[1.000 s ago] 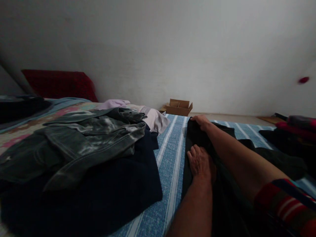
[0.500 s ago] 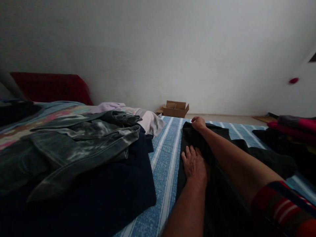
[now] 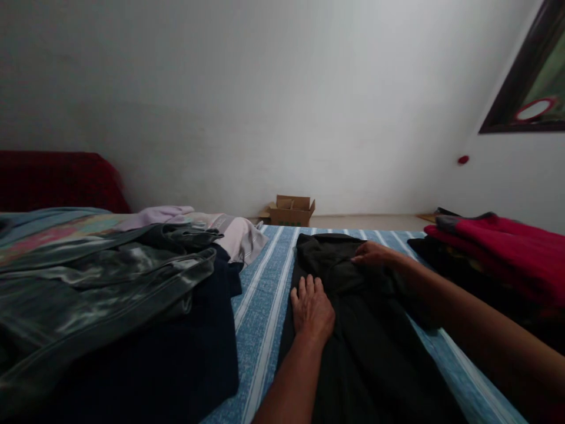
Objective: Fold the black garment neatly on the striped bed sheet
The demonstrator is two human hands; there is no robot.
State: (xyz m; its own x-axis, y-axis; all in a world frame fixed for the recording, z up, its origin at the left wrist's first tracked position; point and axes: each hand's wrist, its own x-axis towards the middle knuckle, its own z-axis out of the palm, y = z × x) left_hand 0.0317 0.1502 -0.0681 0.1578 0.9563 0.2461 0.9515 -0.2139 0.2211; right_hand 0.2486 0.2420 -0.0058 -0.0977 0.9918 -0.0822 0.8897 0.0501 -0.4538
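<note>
A dark, almost black garment [image 3: 353, 330] lies lengthwise on a blue-and-white striped bed cover [image 3: 258, 312], with creases near its far end. My left hand [image 3: 312, 309] presses flat on the garment's left side, its fingers stretched out. Farther off, my right hand [image 3: 373, 254] is closed by the garment's upper right part, fingers curled on the cloth. The fingertips of that hand are partly hidden. Whether the garment is trousers or a top I cannot tell.
Left of the garment, grey-green faded denim clothing [image 3: 110, 282] lies over navy cloth [image 3: 176, 359]. Folded red clothes [image 3: 507, 247] are stacked on dark ones at right. An open cardboard box [image 3: 291, 212] stands by the wall, and a red-covered object [image 3: 53, 176] is at far left.
My right hand has moved from the garment's far left corner toward its right side. My left hand stays flat on the cloth. The view has turned right, bringing in more of a window.
</note>
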